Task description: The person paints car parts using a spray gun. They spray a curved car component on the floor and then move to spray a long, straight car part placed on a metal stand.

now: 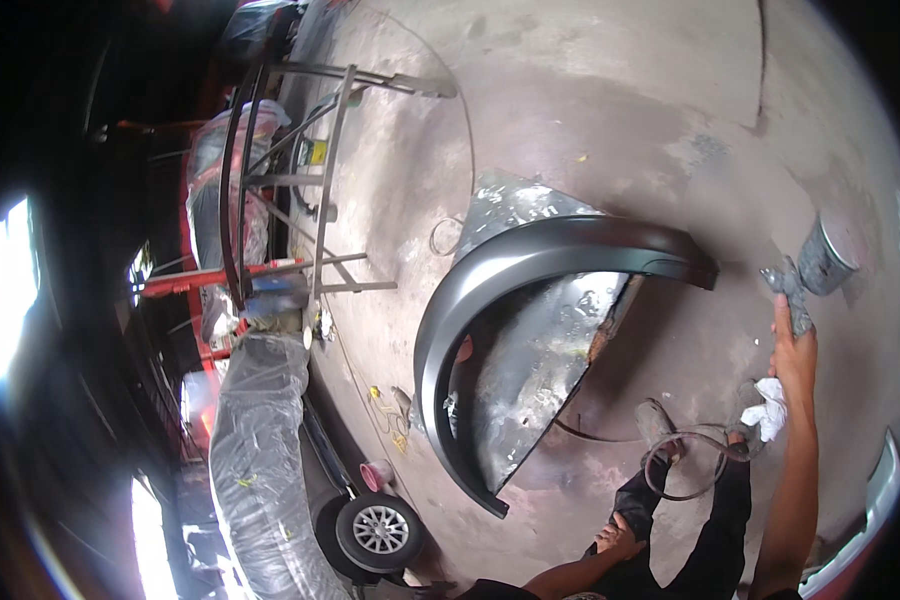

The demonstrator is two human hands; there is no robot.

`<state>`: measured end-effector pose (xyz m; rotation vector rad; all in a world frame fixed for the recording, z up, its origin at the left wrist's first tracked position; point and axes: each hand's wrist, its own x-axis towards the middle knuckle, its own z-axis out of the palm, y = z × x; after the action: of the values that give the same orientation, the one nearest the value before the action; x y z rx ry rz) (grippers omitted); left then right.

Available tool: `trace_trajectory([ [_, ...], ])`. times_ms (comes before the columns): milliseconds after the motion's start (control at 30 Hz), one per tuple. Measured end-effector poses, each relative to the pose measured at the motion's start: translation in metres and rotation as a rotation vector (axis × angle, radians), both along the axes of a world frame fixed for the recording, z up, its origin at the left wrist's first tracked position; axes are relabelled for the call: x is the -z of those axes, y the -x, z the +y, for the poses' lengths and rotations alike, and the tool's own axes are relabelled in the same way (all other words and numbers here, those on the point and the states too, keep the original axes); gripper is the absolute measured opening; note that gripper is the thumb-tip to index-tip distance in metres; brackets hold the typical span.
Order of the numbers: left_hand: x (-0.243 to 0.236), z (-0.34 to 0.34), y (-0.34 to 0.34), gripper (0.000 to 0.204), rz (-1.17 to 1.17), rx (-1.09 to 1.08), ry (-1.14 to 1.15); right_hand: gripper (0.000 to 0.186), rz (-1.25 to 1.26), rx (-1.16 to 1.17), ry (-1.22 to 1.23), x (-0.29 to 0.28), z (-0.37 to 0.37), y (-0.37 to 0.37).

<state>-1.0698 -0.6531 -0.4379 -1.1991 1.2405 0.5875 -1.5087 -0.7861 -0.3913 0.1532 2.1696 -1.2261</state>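
My right hand [795,358] is closed around a grey spray gun [792,292], held out at the right beside a grey paint-stained bucket [830,255]. Below the wrist lies a crumpled white cloth or paper [767,409], close to my foot. On my dark-trousered leg rests my left hand [620,540], its fingers laid over the knee with no tool visible in it. In front of me a glossy dark grey arched car fender part [460,290] stretches across a paint-spattered sheet [540,375]. The right hand is apart from this part.
A hose [682,497] loops around my feet. Metal stands [325,180] are at the far left. Nearer, a plastic-covered vehicle [260,450] has a wheel [378,532] beside a small pink pot [375,475]. A silvery curved panel [875,500] lies at the lower right.
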Motion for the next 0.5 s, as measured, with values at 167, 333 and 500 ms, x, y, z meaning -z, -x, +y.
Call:
trace_trajectory([
  [167,-0.003,-0.007,-0.015,0.115,0.107,-0.011,0.084,0.050,-0.146,-0.195,0.164,-0.078,-0.105,-0.050],
  [333,-0.006,-0.014,-0.025,0.115,0.154,-0.045,0.126,0.051,-0.360,-0.513,0.487,-0.125,-0.170,-0.122],
  [500,-0.009,-0.015,-0.034,0.115,0.178,-0.071,0.139,0.050,-0.491,-0.697,0.679,-0.133,-0.176,-0.154],
])
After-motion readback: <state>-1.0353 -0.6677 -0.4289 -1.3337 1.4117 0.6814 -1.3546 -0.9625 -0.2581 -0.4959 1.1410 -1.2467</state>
